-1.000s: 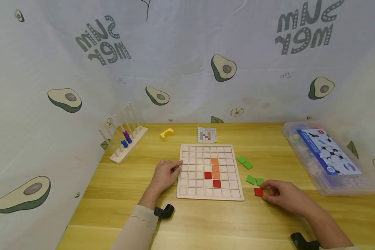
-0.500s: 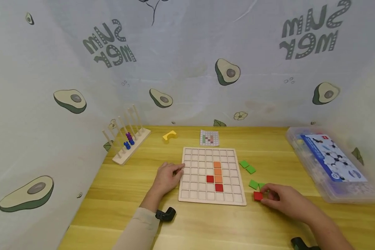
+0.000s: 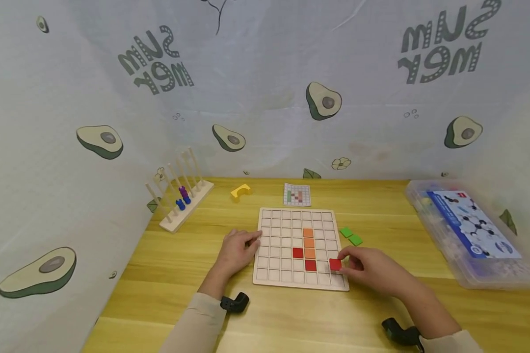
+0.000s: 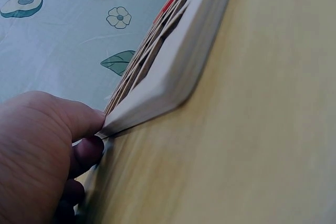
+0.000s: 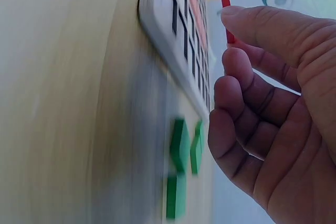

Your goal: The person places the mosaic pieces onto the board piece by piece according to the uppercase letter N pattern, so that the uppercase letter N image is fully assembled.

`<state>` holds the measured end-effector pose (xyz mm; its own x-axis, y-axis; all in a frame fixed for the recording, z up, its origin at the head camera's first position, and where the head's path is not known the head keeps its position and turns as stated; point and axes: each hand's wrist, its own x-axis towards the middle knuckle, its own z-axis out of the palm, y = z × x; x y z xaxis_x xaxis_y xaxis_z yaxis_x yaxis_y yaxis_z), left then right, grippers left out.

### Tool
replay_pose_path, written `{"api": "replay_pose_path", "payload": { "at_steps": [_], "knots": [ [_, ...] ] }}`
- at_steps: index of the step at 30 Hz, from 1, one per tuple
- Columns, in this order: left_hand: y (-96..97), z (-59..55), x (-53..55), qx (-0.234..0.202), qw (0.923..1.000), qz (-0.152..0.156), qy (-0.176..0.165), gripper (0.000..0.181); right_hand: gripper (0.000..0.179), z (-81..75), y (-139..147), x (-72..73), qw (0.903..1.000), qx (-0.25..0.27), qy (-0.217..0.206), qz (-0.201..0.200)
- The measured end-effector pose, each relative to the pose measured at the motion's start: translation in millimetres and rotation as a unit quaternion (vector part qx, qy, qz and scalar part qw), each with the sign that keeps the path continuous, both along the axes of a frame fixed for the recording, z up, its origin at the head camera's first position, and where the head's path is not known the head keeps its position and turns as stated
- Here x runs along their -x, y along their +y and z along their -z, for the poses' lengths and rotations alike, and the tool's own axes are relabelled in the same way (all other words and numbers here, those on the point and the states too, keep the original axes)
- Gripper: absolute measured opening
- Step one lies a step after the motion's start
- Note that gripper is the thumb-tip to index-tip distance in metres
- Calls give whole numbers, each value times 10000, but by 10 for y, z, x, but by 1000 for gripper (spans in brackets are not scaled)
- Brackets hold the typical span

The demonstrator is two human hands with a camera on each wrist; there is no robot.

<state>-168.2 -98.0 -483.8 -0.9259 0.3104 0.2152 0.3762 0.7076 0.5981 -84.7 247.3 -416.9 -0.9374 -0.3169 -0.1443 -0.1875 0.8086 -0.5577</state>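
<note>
A wooden grid board [image 3: 276, 274] lies on the table. Three orange tiles [image 3: 308, 242] run in a column on it, with two red tiles [image 3: 310, 265] beside and below them. My right hand [image 3: 375, 267] pinches another red tile [image 3: 335, 264] between thumb and finger, above the board's right side; in the right wrist view this tile [image 5: 225, 3] is seen edge-on. My left hand [image 3: 237, 252] touches the board's left edge with its fingertips; in the left wrist view the thumb meets the board's rim [image 4: 152, 103].
Two green tiles [image 3: 351, 236] lie right of the board; others are hidden by the right hand. Behind the board is a small pattern card [image 3: 297, 195]. A yellow arch block [image 3: 240, 191] and a peg rack [image 3: 187, 206] stand back left, a lidded plastic box [image 3: 472, 235] at right.
My right hand has picked the red tile up from the table beside the green tiles and carried it left over the board. The left hand keeps its place at the board's edge.
</note>
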Motion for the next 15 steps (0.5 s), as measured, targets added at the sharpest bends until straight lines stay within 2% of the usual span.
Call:
{"api": "replay_pose_path", "payload": {
  "at_steps": [7,12,15],
  "knots": [
    [10,23,14,50,10000,-5,-14,30,17,76,-265,129,9996,116,-159,-192],
    [-2,23,11,7,10000,-21,-45,30,15,105,-410,190,9980,450,37,-433],
    [-13,20,15,15,10000,-41,-20,30,14,120,-493,242,9976,550,168,-381]
  ]
}}
